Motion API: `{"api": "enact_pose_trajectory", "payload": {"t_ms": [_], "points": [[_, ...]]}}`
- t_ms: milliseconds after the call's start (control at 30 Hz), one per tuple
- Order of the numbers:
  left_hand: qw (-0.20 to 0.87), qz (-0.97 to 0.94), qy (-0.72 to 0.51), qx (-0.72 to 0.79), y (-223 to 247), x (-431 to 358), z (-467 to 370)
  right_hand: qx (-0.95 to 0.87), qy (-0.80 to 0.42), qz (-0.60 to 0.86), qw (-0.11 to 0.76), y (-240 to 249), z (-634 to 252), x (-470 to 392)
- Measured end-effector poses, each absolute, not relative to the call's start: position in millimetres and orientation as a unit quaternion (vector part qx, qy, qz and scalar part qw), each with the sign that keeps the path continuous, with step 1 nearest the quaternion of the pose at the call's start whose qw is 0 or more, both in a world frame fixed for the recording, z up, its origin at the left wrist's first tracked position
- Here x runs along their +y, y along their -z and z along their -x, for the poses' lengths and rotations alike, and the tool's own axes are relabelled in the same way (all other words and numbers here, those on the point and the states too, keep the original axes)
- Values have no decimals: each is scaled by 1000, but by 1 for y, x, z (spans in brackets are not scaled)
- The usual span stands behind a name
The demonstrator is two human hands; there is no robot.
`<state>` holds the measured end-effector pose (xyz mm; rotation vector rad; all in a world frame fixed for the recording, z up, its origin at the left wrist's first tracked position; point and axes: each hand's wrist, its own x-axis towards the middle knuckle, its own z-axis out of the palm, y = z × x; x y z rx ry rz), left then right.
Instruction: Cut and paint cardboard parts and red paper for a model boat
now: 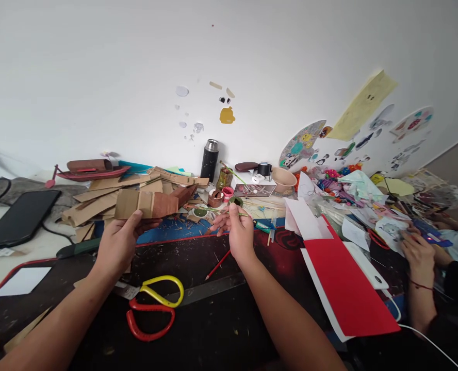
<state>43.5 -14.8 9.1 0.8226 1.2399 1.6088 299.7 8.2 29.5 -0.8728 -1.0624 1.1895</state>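
My left hand (123,239) is closed on a cardboard piece (163,204), thumb on top and fingers beneath. The piece is bare brown at its left end and painted reddish brown toward the right. My right hand (240,229) pinches a thin green brush (213,209), whose tip points left toward the painted end. Just behind the brush stand small paint jars, a brown one (215,198) and a red one (227,194). Scissors (157,304) with yellow and red handles lie below my left hand.
Cardboard strips (97,198), a red model boat (93,172) and a phone (18,219) lie left. Behind stands a black bottle (209,161). A red pencil (217,265) and steel ruler (213,289) lie in front. Red paper (348,283) and another person's hands (418,252) are right.
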Motion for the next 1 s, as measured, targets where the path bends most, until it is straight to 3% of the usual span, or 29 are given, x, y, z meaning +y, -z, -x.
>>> {"api": "enact_pose_trajectory", "payload": {"t_ms": [1000], "points": [[383, -438, -523, 623, -33, -27, -56, -517, -528, 343, 580, -48, -271, 2]]}}
